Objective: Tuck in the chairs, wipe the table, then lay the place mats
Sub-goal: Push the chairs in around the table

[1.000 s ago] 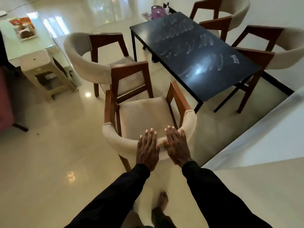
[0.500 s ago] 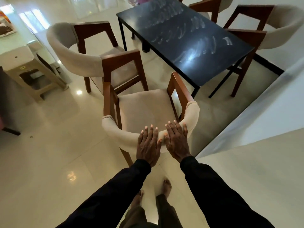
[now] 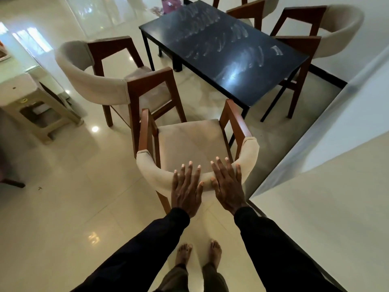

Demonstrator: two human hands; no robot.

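Observation:
The nearest chair (image 3: 189, 142), wood-framed with a beige seat and curved padded back, stands in front of me facing the end of the black table (image 3: 221, 55). Its front arm posts are close to the table's near corner. My left hand (image 3: 186, 190) and my right hand (image 3: 228, 186) lie flat side by side on top of its backrest, fingers stretched forward, gripping nothing. The tabletop shows pale wipe streaks. No place mats are in view.
A second matching chair (image 3: 94, 81) stands pulled out on the left, touching the near chair's corner. Two more chairs (image 3: 336, 28) sit along the table's right side. A beige plastic stool (image 3: 35, 108) is at far left. A white wall (image 3: 336, 186) runs close on my right.
The near chair has slid forward toward the table's corner with both hands still flat on its backrest. I have stepped after it, and my feet now stand side by side.

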